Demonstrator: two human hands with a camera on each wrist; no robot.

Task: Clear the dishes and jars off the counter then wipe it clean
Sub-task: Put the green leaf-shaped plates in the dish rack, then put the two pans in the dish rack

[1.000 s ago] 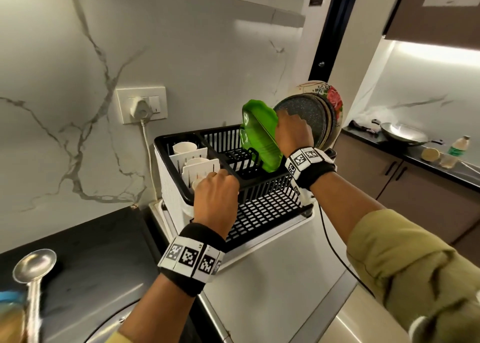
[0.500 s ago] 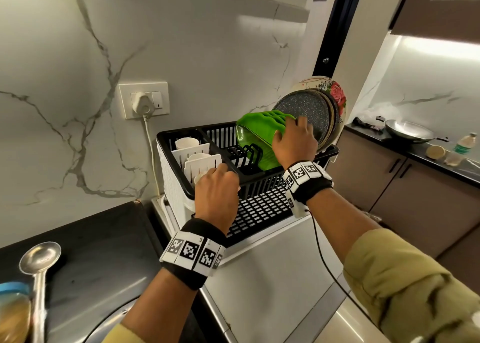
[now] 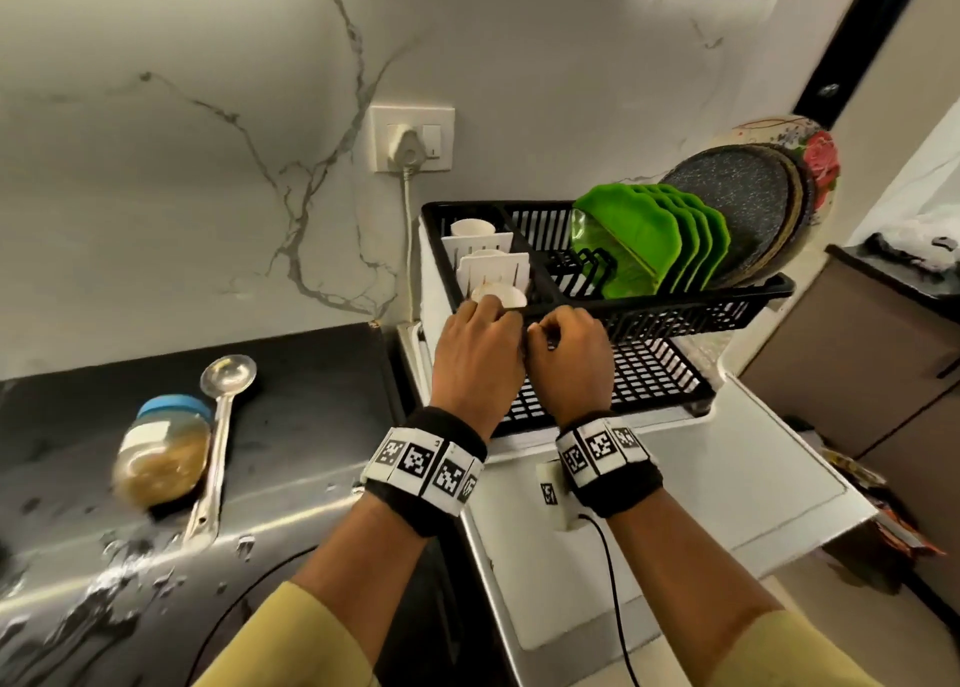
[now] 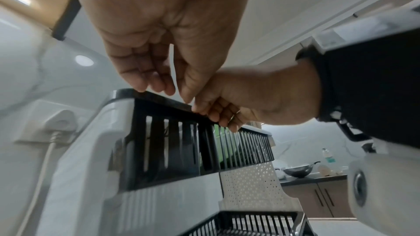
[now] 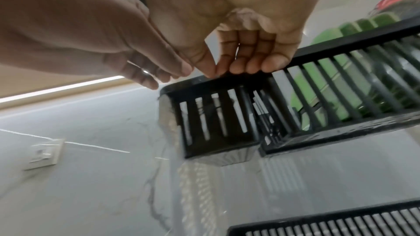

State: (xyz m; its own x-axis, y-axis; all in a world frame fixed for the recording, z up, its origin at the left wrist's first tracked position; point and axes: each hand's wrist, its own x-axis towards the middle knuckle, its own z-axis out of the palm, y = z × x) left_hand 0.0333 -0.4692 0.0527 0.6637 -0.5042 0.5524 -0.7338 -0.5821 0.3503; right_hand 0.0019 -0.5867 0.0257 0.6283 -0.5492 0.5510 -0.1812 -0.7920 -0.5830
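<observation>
Black counter (image 3: 311, 426), wet near the front edge, carries a blue-lidded jar (image 3: 161, 452) lying on its side w/ a steel ladle (image 3: 221, 416) just beside it. Left hand (image 3: 475, 359) & right hand (image 3: 569, 361) meet at the front rim of the black dish rack (image 3: 701, 301), fingers curled down onto the rim, holding nothing else. Rack's left compartment has white cups (image 3: 471, 229); right side holds green plates (image 3: 649, 239) upright, then dark round plates (image 3: 737, 203) behind.
</observation>
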